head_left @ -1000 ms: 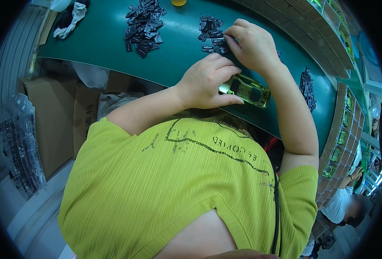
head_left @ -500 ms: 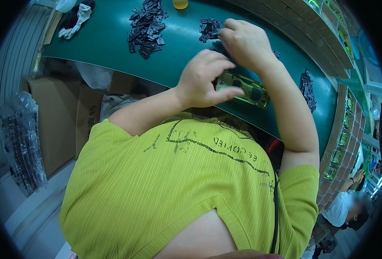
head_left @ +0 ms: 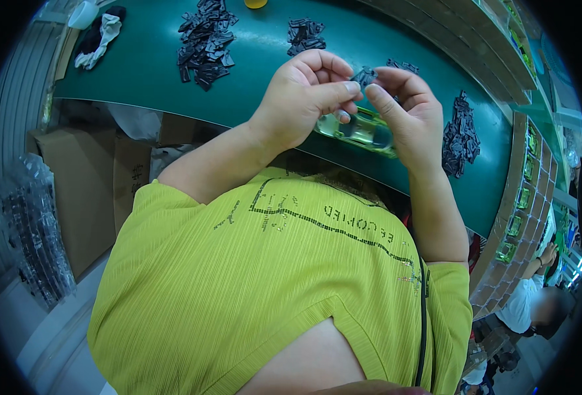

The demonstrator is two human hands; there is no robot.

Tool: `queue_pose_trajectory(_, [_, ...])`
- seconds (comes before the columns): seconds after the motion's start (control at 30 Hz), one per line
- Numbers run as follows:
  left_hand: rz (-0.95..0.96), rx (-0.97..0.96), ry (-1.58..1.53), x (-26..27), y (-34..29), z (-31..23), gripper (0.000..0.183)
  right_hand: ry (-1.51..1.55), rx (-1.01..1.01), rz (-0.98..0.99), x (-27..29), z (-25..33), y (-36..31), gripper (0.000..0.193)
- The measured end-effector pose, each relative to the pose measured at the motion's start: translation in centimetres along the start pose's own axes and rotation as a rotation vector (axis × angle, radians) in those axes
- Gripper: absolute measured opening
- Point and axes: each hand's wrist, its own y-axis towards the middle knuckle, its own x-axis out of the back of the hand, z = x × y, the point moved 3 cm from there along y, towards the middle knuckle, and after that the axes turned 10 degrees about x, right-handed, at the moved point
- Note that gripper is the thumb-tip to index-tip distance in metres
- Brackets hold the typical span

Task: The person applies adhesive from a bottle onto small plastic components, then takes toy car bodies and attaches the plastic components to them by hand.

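Observation:
A small dark plastic part [head_left: 364,77] is held up between the fingertips of both hands, slightly blurred. My left hand [head_left: 307,99] is closed, its thumb and fingers bent together at the part's left side. On the other side, my right hand [head_left: 410,108] pinches the part with thumb and curved forefinger. Below them a translucent green toy car body [head_left: 360,133] lies on the green tabletop [head_left: 264,85]; the left fingers cover its left end. Just behind the right hand sits a small group of black plastic parts [head_left: 403,66], partly hidden.
Piles of black parts lie at the far left [head_left: 206,46], far middle [head_left: 305,34] and right [head_left: 460,135]. A divided tray [head_left: 518,217] on the right holds green car bodies. Stacked trays [head_left: 462,39] stand at the far right. A cardboard box [head_left: 80,191] is at left.
My right hand has come back from the far parts toward my left hand, with a small dark part now between them. My left hand has risen slightly and closed. The view has shifted slightly.

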Motion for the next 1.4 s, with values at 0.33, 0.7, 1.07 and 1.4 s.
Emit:
queue_pose_trajectory(0.33, [0.112, -0.703, 1.357, -0.9, -0.6, -1.4, 0.066, 0.395, -0.222, -0.045, 2.4, 0.4, -1.5, 0.007])
queue_pose_trajectory(0.7, [0.136, -0.647, 1.471, -0.5, -0.6, 1.5, 0.065, -0.453, 0.211, 0.373, 1.4, 1.3, -4.5, 0.013])
queue_pose_trajectory(1.07, [0.084, -0.738, 1.342, -0.2, -0.4, 2.2, 0.061, -0.443, 0.224, 0.388, 1.0, 1.2, -4.8, 0.012])
queue_pose_trajectory(1.4, [0.086, -0.734, 1.336, -0.1, -0.5, 2.4, 0.060, -0.425, 0.091, 0.494, 1.3, 1.9, -4.3, 0.012])
